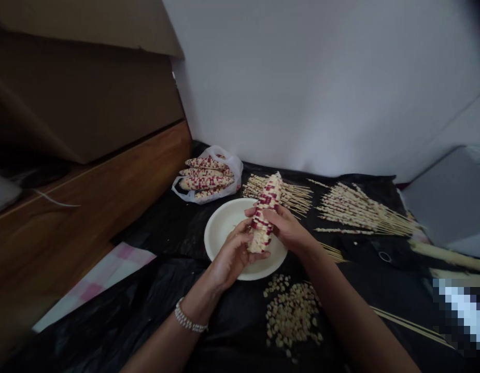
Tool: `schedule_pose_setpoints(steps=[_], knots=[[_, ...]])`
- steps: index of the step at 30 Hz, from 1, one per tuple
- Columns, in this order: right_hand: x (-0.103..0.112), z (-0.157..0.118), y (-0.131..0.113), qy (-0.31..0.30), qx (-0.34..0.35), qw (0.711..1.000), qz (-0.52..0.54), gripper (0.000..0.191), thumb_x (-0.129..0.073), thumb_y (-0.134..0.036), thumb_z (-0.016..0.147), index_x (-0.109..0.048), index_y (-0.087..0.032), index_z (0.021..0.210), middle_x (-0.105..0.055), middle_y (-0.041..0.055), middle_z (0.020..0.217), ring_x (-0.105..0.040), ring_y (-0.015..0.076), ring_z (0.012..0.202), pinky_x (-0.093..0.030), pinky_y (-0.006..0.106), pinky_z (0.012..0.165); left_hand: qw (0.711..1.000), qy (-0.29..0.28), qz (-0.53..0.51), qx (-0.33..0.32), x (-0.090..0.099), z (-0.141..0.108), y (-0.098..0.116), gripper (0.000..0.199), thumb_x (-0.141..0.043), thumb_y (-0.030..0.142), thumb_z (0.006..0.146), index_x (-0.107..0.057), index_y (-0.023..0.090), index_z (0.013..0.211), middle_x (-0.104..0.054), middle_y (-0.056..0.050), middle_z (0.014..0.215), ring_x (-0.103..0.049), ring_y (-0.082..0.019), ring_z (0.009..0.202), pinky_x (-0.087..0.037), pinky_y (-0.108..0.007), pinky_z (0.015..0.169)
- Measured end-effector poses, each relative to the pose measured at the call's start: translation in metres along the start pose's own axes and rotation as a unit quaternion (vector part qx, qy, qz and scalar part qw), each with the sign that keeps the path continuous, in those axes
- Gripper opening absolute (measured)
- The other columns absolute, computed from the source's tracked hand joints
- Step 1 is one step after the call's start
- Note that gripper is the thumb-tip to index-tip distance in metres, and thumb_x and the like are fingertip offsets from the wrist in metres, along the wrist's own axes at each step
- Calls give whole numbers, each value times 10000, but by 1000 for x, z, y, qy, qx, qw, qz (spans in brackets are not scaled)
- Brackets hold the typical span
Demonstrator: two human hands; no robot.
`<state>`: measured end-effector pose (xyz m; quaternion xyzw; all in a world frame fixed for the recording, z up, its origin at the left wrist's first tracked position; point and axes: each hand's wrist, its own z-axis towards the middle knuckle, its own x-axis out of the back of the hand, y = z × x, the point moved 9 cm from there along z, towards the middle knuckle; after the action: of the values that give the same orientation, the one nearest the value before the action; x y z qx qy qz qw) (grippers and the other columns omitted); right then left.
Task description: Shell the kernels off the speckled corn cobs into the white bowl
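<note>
The corn cob, cream with dark red kernels, was held in both hands above the white bowl, tilted so that its narrow tip pointed up and away from the person, beyond the fingers. The left hand had its fingers curled around the cob's lower end, the thumb against its side. The right hand gripped the cob higher up, its thumb lying over the kernels and its fingers reaching behind.

Directly beneath the fingers lay the bowl, a few small bits inside it near the left fingers. Beyond the fingers and to their left, a white plastic bag stood open around several more cobs of the same red and cream pattern. Just past the right fingers was a bundle of skewers threaded with kernels, their bare ends pointing right. Farther to the right of the fingers, a larger spread of threaded skewers fanned out, one lying slightly apart on the near side.

Nearer the person than the fingers, a pile of loose kernels lay between the two forearms. Bare sticks lay to the right of the right forearm, and pale, long pieces lay farther out. Black plastic sheeting spread under all this, and a beaded bracelet circled the left wrist, behind the fingers.
</note>
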<state>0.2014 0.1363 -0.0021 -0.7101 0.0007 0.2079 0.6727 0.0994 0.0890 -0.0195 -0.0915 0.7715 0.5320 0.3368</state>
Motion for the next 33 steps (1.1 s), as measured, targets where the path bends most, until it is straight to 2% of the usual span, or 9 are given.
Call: schedule_pose_setpoints(steps=[4, 12, 17, 22, 25, 27, 30, 33], knots=[[1, -3, -1, 22, 4, 999, -29, 442, -827, -531, 775, -741, -198, 1053, -783, 68, 1080, -703, 204, 919, -562, 341, 857, 1000, 10, -21, 19, 1, 1, -3, 625, -721, 294, 752, -623, 232, 1366, -693, -99, 1292, -661, -269, 1056, -590, -392, 847], [-9, -8, -10, 38, 18, 993, -112, 423, -787, -519, 771, -651, -213, 1028, -736, 60, 1050, -665, 233, 971, -551, 384, 878, 998, 43, 5, 34, 5, 2, -8, 576, -680, 254, 732, -620, 198, 1303, -721, -94, 1156, -656, -266, 1032, -589, -370, 803], [-9, -5, -4, 44, 17, 992, -116, 406, -783, -513, 769, -648, -221, 1018, -734, 63, 1048, -668, 245, 988, -550, 404, 907, 997, 59, 28, 30, 8, 2, -8, 547, -658, 260, 696, -618, 178, 1235, -720, -104, 1084, -662, -269, 974, -579, -330, 698], [-8, -4, 6, 44, -15, 997, -66, 408, -793, -506, 765, -652, -223, 1023, -761, 66, 1053, -695, 238, 936, -571, 405, 886, 995, 79, 51, 11, 12, 3, -9, 477, -632, 190, 624, -644, 182, 1101, -704, -72, 969, -640, -216, 818, -554, -282, 587], [-6, -4, 4, 46, -15, 996, -71, 420, -801, -518, 760, -657, -221, 1019, -763, 62, 1042, -695, 234, 931, -569, 392, 880, 997, 67, 41, 14, 9, 2, -10, 486, -653, 182, 616, -644, 188, 1101, -714, -77, 1008, -657, -224, 852, -572, -292, 617], [-4, -5, 2, 52, -12, 996, -71, 445, -815, -540, 742, -653, -222, 1009, -762, 56, 1015, -693, 233, 931, -562, 383, 879, 998, 57, 36, 19, 7, 2, -10, 466, -697, 230, 677, -639, 190, 1137, -721, -92, 1074, -670, -237, 903, -586, -308, 654], [-1, -5, 1, 61, -14, 996, -62, 493, -825, -585, 719, -646, -222, 1002, -757, 51, 969, -687, 224, 881, -562, 371, 832, 997, 58, 60, 7, 5, 1, -8, 463, -752, 418, 804, -638, 182, 1186, -713, -125, 1156, -677, -261, 967, -601, -341, 691], [0, -6, 2, 63, -26, 996, -49, 510, -805, -618, 725, -631, -218, 988, -755, 60, 954, -674, 212, 808, -556, 354, 738, 995, 52, 86, -9, 4, 2, -7, 595, -797, 511, 801, -631, 172, 1262, -684, -159, 1253, -677, -304, 1049, -619, -403, 760]])
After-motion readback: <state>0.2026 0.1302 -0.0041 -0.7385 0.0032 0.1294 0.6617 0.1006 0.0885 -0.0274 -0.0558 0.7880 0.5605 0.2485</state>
